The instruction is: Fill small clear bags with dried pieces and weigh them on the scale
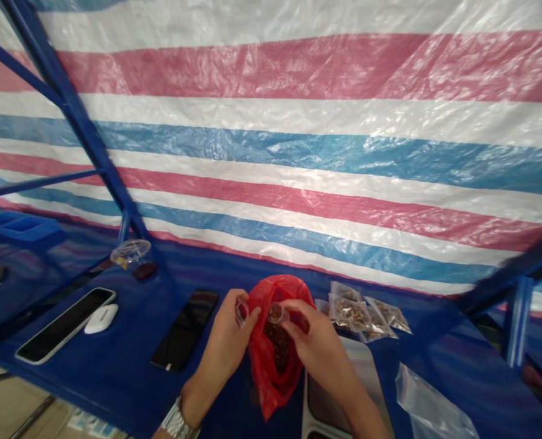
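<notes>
An open red plastic bag (277,286) stands on the blue table between my hands, with loose brown bits (280,353) inside. My right hand (305,329) pinches a small clear cup (275,313) over the bag's mouth; brown bits show in the cup. At the bag's left edge, my left hand (234,326) is closed around a small clear plastic piece (242,312), perhaps a lid; its exact kind is unclear. Under my right forearm lies a silver digital scale (366,360), partly hidden. Several small zip bags (355,311) of brown bits lie beyond it.
A clear zip bag (435,402) lies at the lower right. To the left are a black phone (186,329), a second phone (64,323), a white earbud case (101,318) and a clear round container (131,251). Blue frame posts (76,128) and a striped sheet (298,146) stand behind.
</notes>
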### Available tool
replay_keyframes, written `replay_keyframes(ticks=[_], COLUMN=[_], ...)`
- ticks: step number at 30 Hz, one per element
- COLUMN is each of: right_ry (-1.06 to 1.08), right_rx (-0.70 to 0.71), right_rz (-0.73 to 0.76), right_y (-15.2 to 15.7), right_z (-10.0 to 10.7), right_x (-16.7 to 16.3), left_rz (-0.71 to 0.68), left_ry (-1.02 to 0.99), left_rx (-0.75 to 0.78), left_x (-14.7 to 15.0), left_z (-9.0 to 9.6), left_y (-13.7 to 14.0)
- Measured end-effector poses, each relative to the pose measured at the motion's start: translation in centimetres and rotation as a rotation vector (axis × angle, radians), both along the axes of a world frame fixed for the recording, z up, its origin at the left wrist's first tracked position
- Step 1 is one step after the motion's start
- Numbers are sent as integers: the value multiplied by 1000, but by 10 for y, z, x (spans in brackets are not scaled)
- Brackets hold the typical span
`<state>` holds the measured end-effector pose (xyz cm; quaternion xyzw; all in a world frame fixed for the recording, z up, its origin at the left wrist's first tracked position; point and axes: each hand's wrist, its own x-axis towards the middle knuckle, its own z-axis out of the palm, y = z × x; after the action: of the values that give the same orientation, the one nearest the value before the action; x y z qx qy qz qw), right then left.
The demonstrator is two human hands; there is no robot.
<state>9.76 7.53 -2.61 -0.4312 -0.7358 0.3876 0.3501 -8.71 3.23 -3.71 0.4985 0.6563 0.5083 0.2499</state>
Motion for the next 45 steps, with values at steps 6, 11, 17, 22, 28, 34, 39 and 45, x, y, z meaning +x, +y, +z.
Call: replay_keyframes(ticks=[6, 11, 17, 22, 28, 34, 39, 45], right_ry=[-57, -266, -327, -287, -185, -431, -627, -422], right_rx=[241, 603, 743, 743, 601, 299, 262, 232], right_rz=[-22, 6, 5, -8, -88, 0, -23, -16], right_y=[-10, -20, -24, -22, -11, -7, -9, -10], right_z=[11, 7, 6, 6, 13, 16, 0, 7], right_x=[-16, -24, -27, -26, -8, 10, 2, -2], left_rz=[-103, -106, -111, -123, -99, -29, 89, 104], left_ry=[35, 116, 135, 111, 77, 109, 100, 29], left_rx=[-28, 0, -48, -61, -36, -38, 14, 348], left_x=[6, 6, 8, 8, 4, -1, -6, 1], left_z=[-4, -6, -6, -10, -10, -7, 4, 22], left_y=[-4, -6, -8, -6, -2, -1, -4, -12])
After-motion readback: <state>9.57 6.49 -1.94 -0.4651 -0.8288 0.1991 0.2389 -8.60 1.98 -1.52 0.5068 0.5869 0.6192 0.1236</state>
